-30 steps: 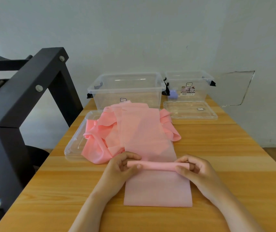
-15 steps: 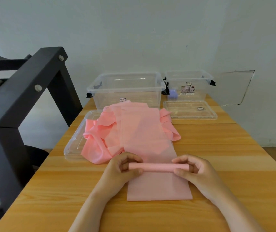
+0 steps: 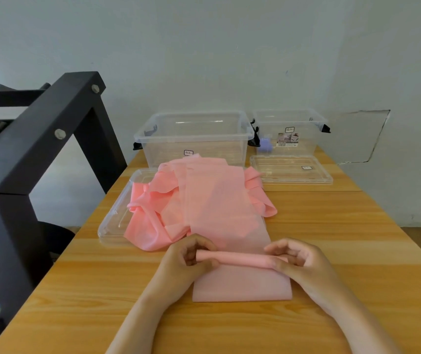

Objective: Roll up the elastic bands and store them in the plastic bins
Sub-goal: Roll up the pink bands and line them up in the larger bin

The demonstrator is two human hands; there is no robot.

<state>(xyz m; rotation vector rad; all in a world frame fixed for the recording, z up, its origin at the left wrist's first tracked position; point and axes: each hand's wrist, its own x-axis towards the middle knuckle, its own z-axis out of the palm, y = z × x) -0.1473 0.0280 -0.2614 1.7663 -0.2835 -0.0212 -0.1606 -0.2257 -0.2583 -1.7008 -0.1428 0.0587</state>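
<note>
the wooden worktop (image 3: pixel 332 226) carries two open clear plastic bins at its far edge, the larger bin (image 3: pixel 194 139) left of the smaller bin (image 3: pixel 291 131). in front of them the pink elastic band (image 3: pixel 204 200) lies in a loose heap, with one flat strip running toward the person. it looks thin, light, soft and stretchy, and likely to spring loose if released. across that strip lies the tight roll (image 3: pixel 240 259). the left hand (image 3: pixel 186 259) pinches one end and the right hand (image 3: pixel 298 261) pinches the other. the ends seem the best hold.
</note>
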